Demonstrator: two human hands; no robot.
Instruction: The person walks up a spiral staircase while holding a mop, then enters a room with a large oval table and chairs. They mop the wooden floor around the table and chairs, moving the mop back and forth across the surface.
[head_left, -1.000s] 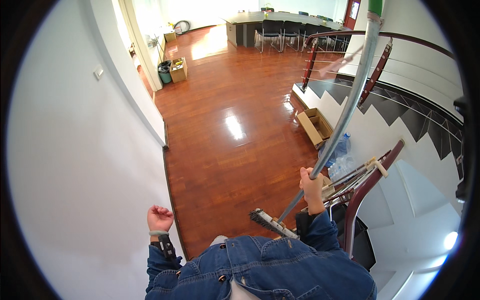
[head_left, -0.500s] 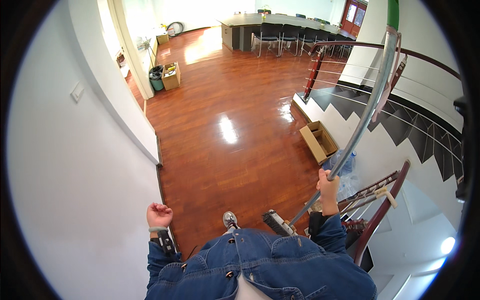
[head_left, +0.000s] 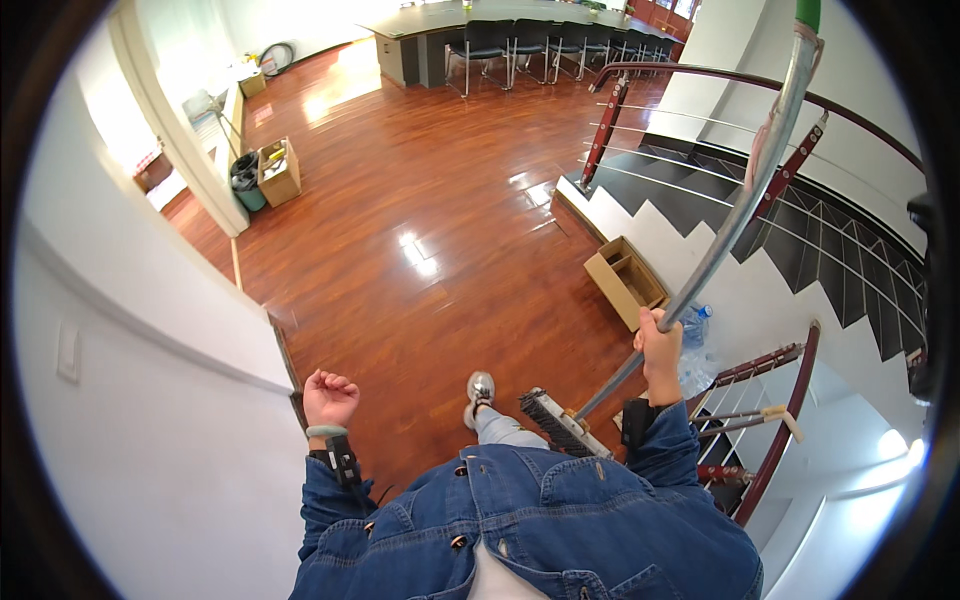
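My right hand (head_left: 657,345) is wrapped round a long grey metal pole (head_left: 733,225) with a green upper end (head_left: 808,12). The pole slants from low in the middle up to the top right, with a pinkish cloth along its upper part. At its lower end a brush head with dark bristles (head_left: 552,421) is low by the floor, right of my silver shoe (head_left: 478,395). My left hand (head_left: 331,398) is held palm up near the left wall, its fingers curled in with nothing in them.
The wooden floor (head_left: 420,310) leads to a long table (head_left: 410,30) with black chairs. A cardboard box (head_left: 625,285) and water bottles (head_left: 695,330) stand by the staircase (head_left: 680,190) on the right. A bin (head_left: 247,185), another box (head_left: 280,170) and a doorway are left.
I have moved forward and turned slightly: the doorway looks nearer, and my shoe and leg have come into sight. The pole's top has swung to the right, still in my right hand.
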